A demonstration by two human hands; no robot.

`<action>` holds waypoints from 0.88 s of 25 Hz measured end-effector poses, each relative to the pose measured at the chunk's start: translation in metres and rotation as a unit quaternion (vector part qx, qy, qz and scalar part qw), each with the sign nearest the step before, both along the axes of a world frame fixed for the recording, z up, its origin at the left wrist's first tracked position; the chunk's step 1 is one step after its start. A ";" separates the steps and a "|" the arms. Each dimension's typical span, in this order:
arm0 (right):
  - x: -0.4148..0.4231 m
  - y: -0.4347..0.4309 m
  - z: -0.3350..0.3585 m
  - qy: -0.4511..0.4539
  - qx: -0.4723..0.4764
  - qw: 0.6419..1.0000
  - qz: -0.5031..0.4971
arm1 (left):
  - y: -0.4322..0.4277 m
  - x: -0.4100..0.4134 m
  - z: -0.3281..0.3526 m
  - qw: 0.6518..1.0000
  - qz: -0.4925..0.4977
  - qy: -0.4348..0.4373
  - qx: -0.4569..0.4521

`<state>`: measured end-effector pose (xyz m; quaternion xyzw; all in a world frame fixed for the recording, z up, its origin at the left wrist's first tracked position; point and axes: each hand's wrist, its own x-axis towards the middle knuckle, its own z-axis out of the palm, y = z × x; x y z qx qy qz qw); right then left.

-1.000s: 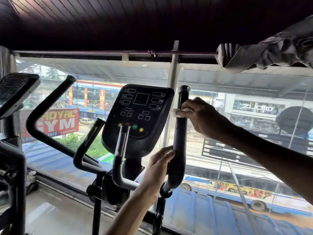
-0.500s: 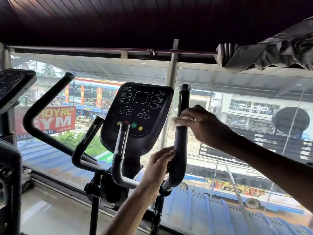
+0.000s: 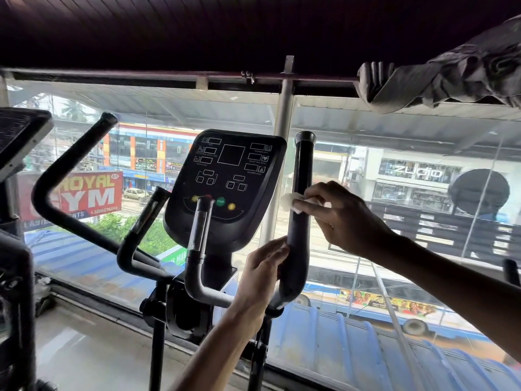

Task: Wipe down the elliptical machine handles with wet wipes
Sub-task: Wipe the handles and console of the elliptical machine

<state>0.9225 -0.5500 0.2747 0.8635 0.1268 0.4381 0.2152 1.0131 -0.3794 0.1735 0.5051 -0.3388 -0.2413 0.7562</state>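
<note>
The elliptical's black right handle rises upright just right of the console. My right hand presses a white wet wipe around the handle's middle, fingers wrapped on it. My left hand grips the same handle lower down, near its bend. The long left handle curves up at the left, untouched. Two short inner grips stand below the console.
A large glass window lies right behind the machine, with a street and buildings beyond. Another machine's console and frame crowd the left edge. A bundled grey cloth hangs on the rail at top right. Tiled floor shows at lower left.
My right hand with the wipe has slid down the right handle from near its top to its middle. The left hand has kept its grip.
</note>
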 end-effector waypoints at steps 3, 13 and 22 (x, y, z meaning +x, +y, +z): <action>0.003 -0.005 0.018 0.036 -0.050 0.998 0.013 | 0.000 -0.002 0.002 0.999 0.024 -0.029 0.002; 0.058 -0.033 0.094 -0.016 -0.015 0.997 -0.074 | 0.003 0.002 0.001 0.999 0.006 -0.051 0.008; 0.017 -0.001 0.038 0.048 -0.013 0.999 -0.010 | 0.004 0.000 -0.002 1.000 0.008 -0.029 -0.008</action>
